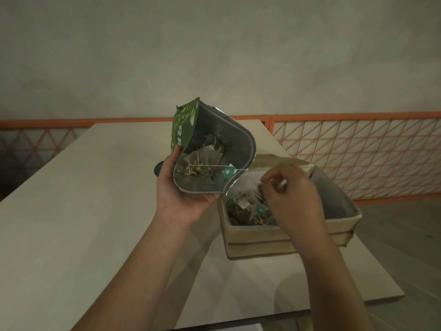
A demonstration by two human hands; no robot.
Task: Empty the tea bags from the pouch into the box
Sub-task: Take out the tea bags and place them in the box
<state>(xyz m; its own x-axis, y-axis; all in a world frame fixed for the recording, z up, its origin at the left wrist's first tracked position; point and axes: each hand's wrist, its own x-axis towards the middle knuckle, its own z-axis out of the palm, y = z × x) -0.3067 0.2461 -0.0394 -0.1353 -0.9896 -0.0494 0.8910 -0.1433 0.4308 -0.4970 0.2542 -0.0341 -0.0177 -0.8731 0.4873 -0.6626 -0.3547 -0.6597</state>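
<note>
The left hand cups the open green pouch, mouth tilted toward the box on the desk. Right hand, over the box, pinches a tea bag string running leftward into the pouch.

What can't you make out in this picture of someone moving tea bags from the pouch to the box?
All in the head view:
- The box contents on its right side: the right hand covers them.
- The pouch lettering: the fold cuts it off.
- The dark round object: the left hand hides most of it.
</note>
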